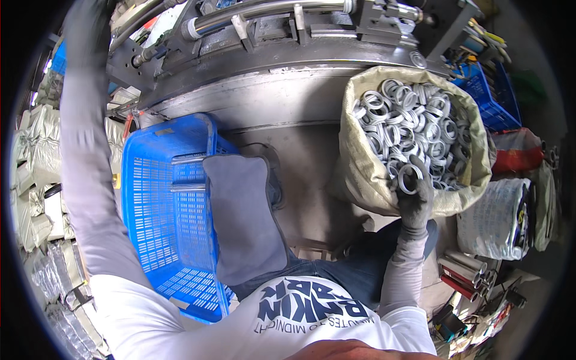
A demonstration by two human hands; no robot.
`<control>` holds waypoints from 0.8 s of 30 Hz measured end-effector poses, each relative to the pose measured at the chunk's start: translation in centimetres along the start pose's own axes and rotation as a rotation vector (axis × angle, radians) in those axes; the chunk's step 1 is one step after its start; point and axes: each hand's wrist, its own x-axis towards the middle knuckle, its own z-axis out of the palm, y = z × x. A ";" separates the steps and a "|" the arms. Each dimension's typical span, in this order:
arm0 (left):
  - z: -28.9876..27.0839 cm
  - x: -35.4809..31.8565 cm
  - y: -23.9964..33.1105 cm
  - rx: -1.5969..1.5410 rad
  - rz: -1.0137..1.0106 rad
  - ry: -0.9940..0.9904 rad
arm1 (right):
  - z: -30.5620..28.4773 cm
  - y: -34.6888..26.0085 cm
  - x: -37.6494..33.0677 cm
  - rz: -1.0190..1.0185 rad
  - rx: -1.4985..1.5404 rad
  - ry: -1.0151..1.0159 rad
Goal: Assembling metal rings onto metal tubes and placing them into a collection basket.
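Observation:
My right hand point(415, 201), in a grey glove, is closed on a pale grey ring point(410, 179) at the near side of a beige woven sack point(371, 180). A heap of similar rings point(414, 123) fills the sack's mouth. My left arm point(90, 150), in a grey sleeve, reaches far up the left side. Motion smears my left hand point(89, 15) at the top edge, so its fingers cannot be made out. Nearest to it is the left end of a machine point(129, 63) with a steel shaft point(258, 13). A white ring point(190, 29) sits around that shaft.
Between my left arm and my lap stands a blue plastic basket point(135, 192), with a grey cloth-like pad point(246, 222) over its right side. A blue crate point(489, 99) lies beyond the sack. Metal tubes point(462, 267) and wrapped packages point(495, 219) are at right.

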 end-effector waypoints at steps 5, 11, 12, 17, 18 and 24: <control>-9.8 -17.6 7.7 -1.393 -0.694 -0.207 | -0.4 -2.0 -1.0 -0.156 0.382 0.115; -15.6 -33.5 11.0 -1.581 -1.037 -0.554 | 4.5 -3.2 -1.9 -0.072 0.391 0.063; -16.1 -36.3 10.1 -1.560 -1.109 -0.607 | 5.3 -2.8 -2.2 -0.046 0.360 0.033; -16.2 -43.5 8.2 -1.619 -1.251 -0.736 | 8.0 0.4 -2.9 0.200 0.213 -0.066; -15.9 -43.7 8.1 -1.621 -1.253 -0.744 | 8.9 0.5 -3.4 0.202 0.140 -0.074; -15.4 -42.9 8.4 -1.644 -1.274 -0.755 | 9.2 3.2 -4.2 0.027 0.114 -0.263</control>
